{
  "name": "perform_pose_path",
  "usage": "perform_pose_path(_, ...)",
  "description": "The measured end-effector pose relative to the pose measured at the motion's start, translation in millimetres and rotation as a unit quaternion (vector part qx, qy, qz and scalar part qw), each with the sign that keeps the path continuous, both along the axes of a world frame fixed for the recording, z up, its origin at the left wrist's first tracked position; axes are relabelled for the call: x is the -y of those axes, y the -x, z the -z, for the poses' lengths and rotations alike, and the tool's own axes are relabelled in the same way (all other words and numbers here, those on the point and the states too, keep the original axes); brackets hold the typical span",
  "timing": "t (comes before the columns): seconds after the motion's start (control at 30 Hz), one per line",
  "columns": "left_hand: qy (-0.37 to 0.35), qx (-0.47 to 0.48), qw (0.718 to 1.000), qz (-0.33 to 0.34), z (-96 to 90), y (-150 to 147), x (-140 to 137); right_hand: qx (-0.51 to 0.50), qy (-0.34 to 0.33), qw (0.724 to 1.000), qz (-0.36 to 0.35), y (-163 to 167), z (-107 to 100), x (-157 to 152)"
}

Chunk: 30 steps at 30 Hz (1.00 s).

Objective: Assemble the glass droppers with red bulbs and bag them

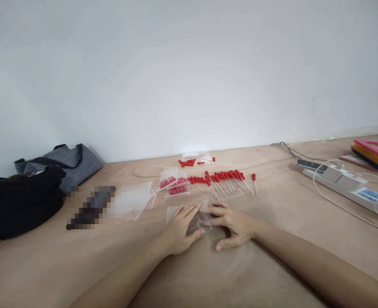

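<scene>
A clear zip bag (pixel 205 216) lies on the table under both hands, its red-lined zip edge between them. My left hand (pixel 182 231) rests flat on the bag, fingers stretched out and thumb apart. On the other side, my right hand (pixel 229 222) has its fingertips on the zip edge and its thumb spread away. What lies under the palms is hidden. Just beyond, several droppers (pixel 230 182) with red rubber bulbs and clear tubes lie in a row. Small zip bags of red bulbs (pixel 177 188) sit to their left.
Flat zip bags (pixel 131 202) are stacked to the left, beside a blurred-out dark object (pixel 93 207). Loose red bulbs (pixel 187 162) lie near the wall. A black bag (pixel 25 201) and striped bag (pixel 76 164) stand left; a power strip (pixel 349 186) with cables lies right.
</scene>
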<state>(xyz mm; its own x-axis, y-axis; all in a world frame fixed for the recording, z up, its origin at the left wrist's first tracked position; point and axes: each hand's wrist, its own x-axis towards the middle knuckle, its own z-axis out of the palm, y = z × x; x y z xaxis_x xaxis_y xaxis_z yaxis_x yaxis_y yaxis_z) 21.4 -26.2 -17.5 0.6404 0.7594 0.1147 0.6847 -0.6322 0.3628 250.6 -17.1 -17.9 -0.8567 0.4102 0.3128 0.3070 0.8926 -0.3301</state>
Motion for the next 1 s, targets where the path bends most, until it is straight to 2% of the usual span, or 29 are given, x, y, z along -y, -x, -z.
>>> perform_pose_path(0.2,0.012,0.004,1.000,-0.012,-7.5,9.0,5.6,-0.020,0.003,1.000,-0.005,-1.7,-4.9,1.1)
perform_pose_path(0.3,0.016,0.012,1.000,-0.014,-6.3,11.5,6.2,-0.042,0.040,0.998,-0.004,-2.4,-4.2,3.6)
perform_pose_path(0.37,0.016,0.022,1.000,-0.008,-4.8,11.7,5.5,-0.083,0.077,0.993,0.021,-2.5,-1.6,3.7)
perform_pose_path(0.43,0.014,0.033,0.999,-0.006,-4.1,11.3,4.8,-0.132,0.101,0.982,0.090,-1.8,0.5,0.0)
perform_pose_path(0.53,0.010,0.041,0.999,-0.007,-4.5,10.4,4.8,-0.165,0.093,0.940,0.284,1.8,-0.9,-15.0)
perform_pose_path(0.6,0.010,0.042,0.999,-0.007,-4.8,10.2,5.2,-0.140,0.081,0.900,0.405,6.6,-5.1,-29.7)
perform_pose_path(0.67,0.008,0.042,0.999,-0.010,-4.7,10.1,5.6,-0.088,0.084,0.870,0.478,13.3,-9.8,-45.2)
perform_pose_path(0.77,0.004,0.038,0.999,-0.017,-4.6,10.0,6.1,-0.032,0.111,0.842,0.527,25.1,-14.2,-64.1)
perform_pose_path(1.0,0.013,0.026,0.999,-0.021,-5.5,9.1,6.4,-0.003,0.166,0.808,0.565,39.7,-15.3,-81.4)
